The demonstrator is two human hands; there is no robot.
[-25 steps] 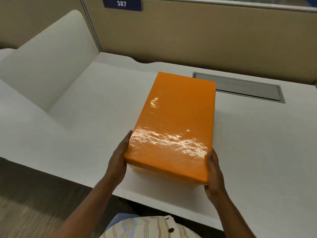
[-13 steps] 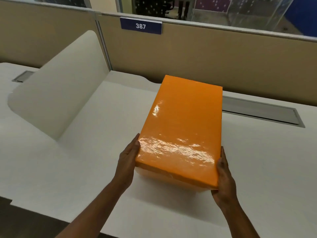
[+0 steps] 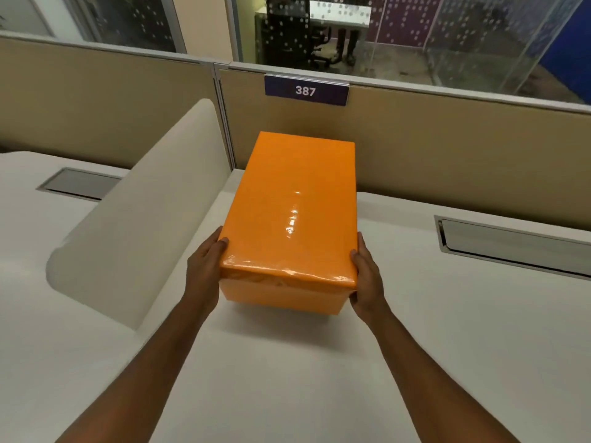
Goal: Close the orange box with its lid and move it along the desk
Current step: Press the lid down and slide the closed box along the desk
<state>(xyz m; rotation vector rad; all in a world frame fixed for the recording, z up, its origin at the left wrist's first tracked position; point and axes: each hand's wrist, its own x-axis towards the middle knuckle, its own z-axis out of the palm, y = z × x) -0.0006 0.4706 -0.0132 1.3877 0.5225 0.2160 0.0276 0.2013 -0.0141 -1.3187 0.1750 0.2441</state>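
The orange box (image 3: 281, 297) has its glossy orange lid (image 3: 297, 212) on top, and the lid's near edge sits a little raised over the paler base. The box stands lengthwise on the white desk (image 3: 415, 346), its far end near the beige partition. My left hand (image 3: 206, 266) presses against the box's near left corner. On the near right corner my right hand (image 3: 367, 279) grips from the side. Both arms are stretched forward.
A curved white divider panel (image 3: 137, 228) rises just left of the box. A grey cable tray slot (image 3: 518, 247) lies in the desk to the right, another (image 3: 76, 183) on the neighbouring desk at left. The beige partition (image 3: 447, 161) with a "387" sign (image 3: 306, 90) closes off the back.
The box has travelled away from me toward the partition and divider, both hands staying on its near corners. My arms have stretched out and the view has tilted upward.
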